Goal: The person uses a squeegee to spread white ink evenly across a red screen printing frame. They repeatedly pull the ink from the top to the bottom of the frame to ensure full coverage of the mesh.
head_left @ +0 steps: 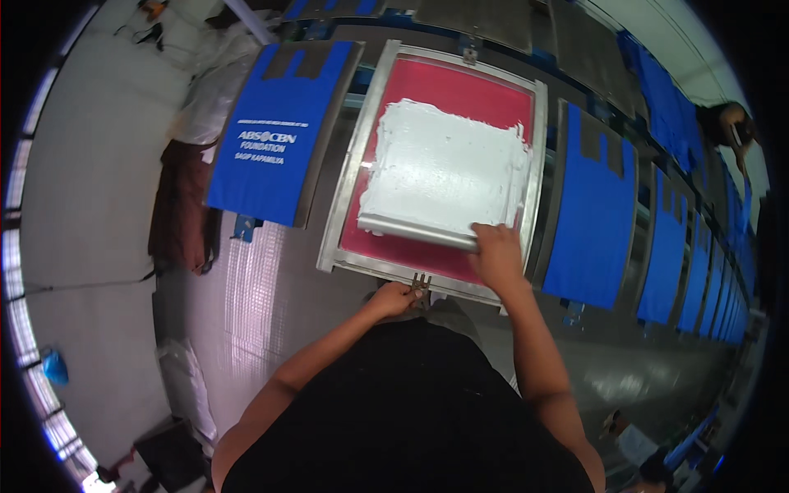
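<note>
Along my far left edge I see a curving band of bright window panes (14, 193), broken by dark bars. Next to it stretches a plain pale grey expanse (90, 181); I can't tell whether it's wall or floor. The glossy grey floor (259, 308) catches streaks of light.

Metal bar (415, 231) — crosswise, nr lower end of metal-framed red screen (460, 92); white paste (448, 164) above (thick, ragged edges).

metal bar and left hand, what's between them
In the head view, a strip of red screen and the frame's near rail lie between the metal bar and left hand.
</note>
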Demonstrator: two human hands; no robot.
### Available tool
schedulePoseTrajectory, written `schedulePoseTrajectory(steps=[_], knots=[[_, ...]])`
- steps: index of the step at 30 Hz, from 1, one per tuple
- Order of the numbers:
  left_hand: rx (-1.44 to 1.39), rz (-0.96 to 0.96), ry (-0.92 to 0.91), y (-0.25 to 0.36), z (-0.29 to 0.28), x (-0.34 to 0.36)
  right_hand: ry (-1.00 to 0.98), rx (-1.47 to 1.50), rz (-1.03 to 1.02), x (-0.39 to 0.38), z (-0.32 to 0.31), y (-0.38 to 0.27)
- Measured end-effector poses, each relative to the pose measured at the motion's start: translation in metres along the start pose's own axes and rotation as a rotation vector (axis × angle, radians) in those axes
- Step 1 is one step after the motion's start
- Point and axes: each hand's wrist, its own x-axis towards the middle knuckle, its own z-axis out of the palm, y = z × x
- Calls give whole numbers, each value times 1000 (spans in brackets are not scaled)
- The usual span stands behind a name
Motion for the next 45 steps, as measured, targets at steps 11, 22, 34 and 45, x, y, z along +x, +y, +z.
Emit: schedulePoseTrajectory(steps=[11, 22, 34, 45], knots=[[302, 122, 787, 75, -54, -147, 76, 1102, 311, -102, -33, 71], [-58, 314, 907, 120, -72, -53, 72, 1322, 435, -53, -70, 178], [-56, 443, 681, 44, -307, 455, 307, 1236, 631, 320, 200, 289], [-80, 298, 734, 69, -293, 459, 191, 1146, 559, 344, 204, 348]])
